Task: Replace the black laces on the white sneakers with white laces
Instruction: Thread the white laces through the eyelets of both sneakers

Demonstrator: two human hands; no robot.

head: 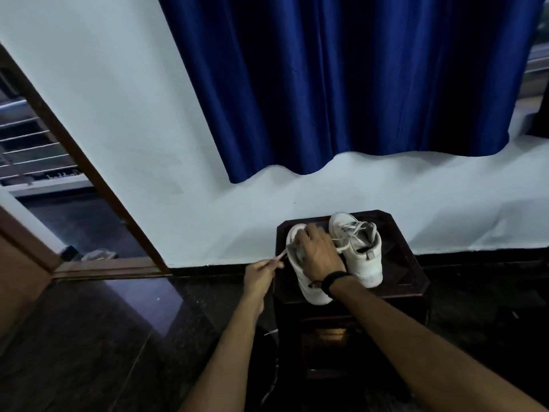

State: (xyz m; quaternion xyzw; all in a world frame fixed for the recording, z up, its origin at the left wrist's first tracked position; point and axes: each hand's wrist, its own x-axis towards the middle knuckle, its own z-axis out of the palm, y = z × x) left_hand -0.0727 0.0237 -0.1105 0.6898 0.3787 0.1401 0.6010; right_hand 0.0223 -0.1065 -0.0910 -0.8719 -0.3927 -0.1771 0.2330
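- Fingers [274,264] of the left hand [261,273] pinch a white lace [281,257] drawn out leftward from the left sneaker [306,281]; the right hand [319,254] curls over that shoe's top, gripping it.
- Both shoes sit on a dark wooden stand [407,263] near the wall; the left sneaker's heel overhangs the near edge, and the right sneaker [361,251], laced white, lies just beside it.
- Open dark floor [118,337] spreads to the left.
- Right hand hides the left shoe's eyelets; dim light blurs the lacing.
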